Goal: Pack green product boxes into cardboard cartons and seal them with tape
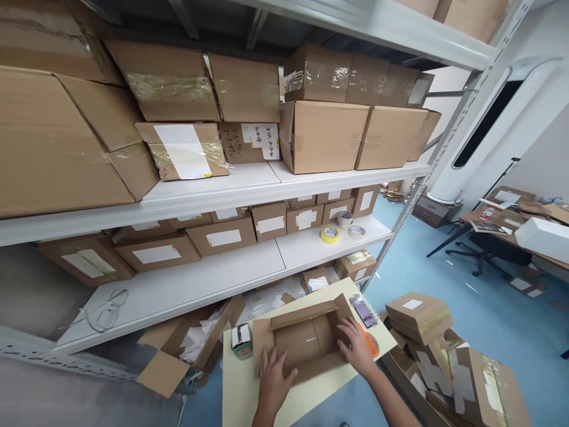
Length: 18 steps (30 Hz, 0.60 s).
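got both hands on an open cardboard box [304, 344], sitting roughly mid-table with the bare bottom showing. see the left hand [273, 376] at the near left corner, fingers spread over the edge, and the right hand [355, 347] on the right wall, fingers apart too. can't tell how hard either is pressing. just past the right hand, find an orange tape roll [372, 344], with a phone [364, 311] lying a bit further back, partly pixelated. over on the left, just beside the box, spot a small green carton [241, 341] with a white and black top. all on a pale yellow table [242, 388], btw. look left of that for another open box [164, 370] with white paper inside, and right for a messy pile of cartons [420, 317]. further out, get a big metal rack loaded with taped boxes [329, 136], plus a yellow tape roll [329, 240] near some whitish rolls [345, 221] on the middle shelf [240, 267]. way off right, notice a cluttered desk, a dark chair [493, 249] and a tall white unit [478, 142] on blue floor.
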Each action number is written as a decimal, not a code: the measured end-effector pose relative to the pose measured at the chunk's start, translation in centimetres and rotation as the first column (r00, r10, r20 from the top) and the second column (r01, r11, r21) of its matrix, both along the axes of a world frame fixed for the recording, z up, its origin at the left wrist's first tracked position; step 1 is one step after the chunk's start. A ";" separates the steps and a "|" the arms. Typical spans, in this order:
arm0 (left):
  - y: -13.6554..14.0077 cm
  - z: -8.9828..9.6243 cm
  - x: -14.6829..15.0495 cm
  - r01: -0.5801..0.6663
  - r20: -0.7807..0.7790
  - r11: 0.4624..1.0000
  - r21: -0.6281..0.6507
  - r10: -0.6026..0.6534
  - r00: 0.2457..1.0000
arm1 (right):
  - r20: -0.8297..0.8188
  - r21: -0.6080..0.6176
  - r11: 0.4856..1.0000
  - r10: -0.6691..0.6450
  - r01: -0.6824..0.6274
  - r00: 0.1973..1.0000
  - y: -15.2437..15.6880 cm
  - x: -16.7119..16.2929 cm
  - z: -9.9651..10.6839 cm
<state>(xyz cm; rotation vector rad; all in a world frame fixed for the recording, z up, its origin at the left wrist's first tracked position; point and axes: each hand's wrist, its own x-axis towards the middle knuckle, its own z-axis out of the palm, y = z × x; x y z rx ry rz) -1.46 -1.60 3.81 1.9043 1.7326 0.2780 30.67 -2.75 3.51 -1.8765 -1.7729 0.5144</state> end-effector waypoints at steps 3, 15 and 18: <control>-0.8 -2.5 0.2 0.022 -0.147 0.993 -0.114 -0.039 0.988 | 0.214 -0.334 0.942 0.047 0.028 0.976 -0.3 0.1 -2.2; -1.9 -4.7 3.2 -0.074 -0.227 0.975 0.210 0.123 0.966 | 0.356 -0.386 0.920 0.214 -0.065 0.910 -0.5 0.6 -7.0; -4.0 -5.5 4.9 -0.079 -0.273 0.918 0.389 0.196 0.942 | 0.358 -0.328 0.943 0.186 -0.063 0.915 -0.2 1.4 -6.9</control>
